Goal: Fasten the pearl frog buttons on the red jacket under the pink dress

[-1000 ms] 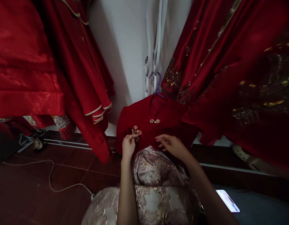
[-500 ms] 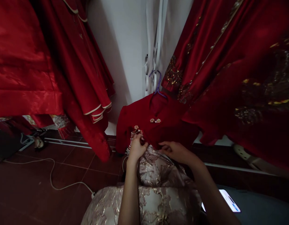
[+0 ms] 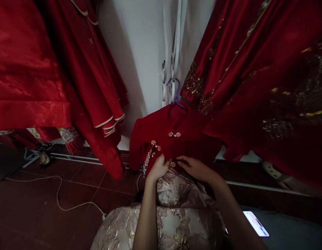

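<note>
A small dark red dress point(image 3: 163, 132) hangs on a purple hanger point(image 3: 176, 93) against the white wall, with pearl and gold clasps point(image 3: 173, 134) down its front. My left hand point(image 3: 159, 167) is closed, pinching the dress's front flap beside a clasp point(image 3: 172, 164). My right hand point(image 3: 194, 167) lies just to the right, fingers curled onto the same red cloth near that clasp. Below both hands spreads a pale pink and gold brocade skirt point(image 3: 174, 211).
Long red satin gowns point(image 3: 46, 80) hang at the left and embroidered red gowns point(image 3: 257, 80) at the right. A white cable point(image 3: 59, 205) trails over the dark red floor tiles. A lit phone point(image 3: 256, 224) lies at the lower right.
My left hand has moved right and down along the flap, from the upper clasp to a lower one. The flap now hangs open, showing a beaded string. My right hand stayed close by.
</note>
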A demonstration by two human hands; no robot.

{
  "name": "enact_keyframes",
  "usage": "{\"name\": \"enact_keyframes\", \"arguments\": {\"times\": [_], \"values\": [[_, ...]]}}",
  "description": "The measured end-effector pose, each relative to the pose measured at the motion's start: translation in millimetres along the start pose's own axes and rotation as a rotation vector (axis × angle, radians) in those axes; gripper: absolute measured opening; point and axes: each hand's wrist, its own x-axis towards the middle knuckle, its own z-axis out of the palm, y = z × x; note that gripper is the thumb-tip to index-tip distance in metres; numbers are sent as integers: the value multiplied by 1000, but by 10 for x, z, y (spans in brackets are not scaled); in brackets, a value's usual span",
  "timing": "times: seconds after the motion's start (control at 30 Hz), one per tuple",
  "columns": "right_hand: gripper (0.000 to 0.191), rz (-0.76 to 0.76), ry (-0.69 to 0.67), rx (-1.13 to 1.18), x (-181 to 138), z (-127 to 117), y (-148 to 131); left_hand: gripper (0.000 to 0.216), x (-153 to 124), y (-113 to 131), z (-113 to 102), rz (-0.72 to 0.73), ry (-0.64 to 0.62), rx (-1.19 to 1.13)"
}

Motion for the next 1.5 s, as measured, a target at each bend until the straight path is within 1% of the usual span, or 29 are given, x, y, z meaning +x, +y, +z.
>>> {"name": "enact_keyframes", "arguments": {"times": [0.1,0.17,0.2,0.3,0.4,0.47,0.5,0.57,0.6,0.67,0.73,0.77,0.87,0.93,1.0,1.1,1.2,1.27,1.33,1.43,1.5], "values": [[36,117,32,-79,-28,73,58,34,7,-21,11,-170,3,-84],[41,137,34,-108,-16,123,96,38,8,-2,18,-246,-1,-130],[44,133,37,-111,2,149,113,40,10,9,19,-261,0,-140],[46,106,47,-73,85,214,151,40,22,19,-5,-229,49,-117],[48,73,45,-54,139,215,156,36,26,-5,-80,-109,184,-18],[45,78,66,-73,133,170,122,34,16,-19,-147,-42,230,32],[41,83,77,-73,118,141,91,34,8,-21,-181,-34,221,39],[32,82,75,-34,78,99,5,36,-8,-15,-241,-71,155,19],[30,77,64,-7,59,97,-45,38,-13,-8,-268,-103,124,3],[34,78,51,26,34,143,-143,40,-15,13,-309,-159,94,-23],[37,81,65,13,37,244,-221,39,-10,38,-335,-184,101,-61],[35,74,76,-5,47,302,-249,38,-7,53,-341,-187,111,-87],[20,16,118,-37,94,420,-301,36,-4,96,-344,-189,114,-165],[16,-8,134,-23,115,414,-318,37,-5,117,-344,-194,106,-188],[15,-13,127,16,123,347,-326,40,-5,122,-356,-179,121,-185],[15,3,164,82,120,199,-322,45,4,75,-417,-84,174,-101],[17,10,236,151,121,88,-303,32,15,-35,-515,77,240,154],[18,19,233,208,124,60,-280,30,15,-125,-577,153,259,327],[21,52,207,279,130,63,-253,37,8,-213,-620,160,235,429],[25,114,193,386,138,90,-218,45,-16,-316,-646,114,209,500],[27,133,202,444,144,105,-210,44,-35,-355,-650,90,210,543]]}}
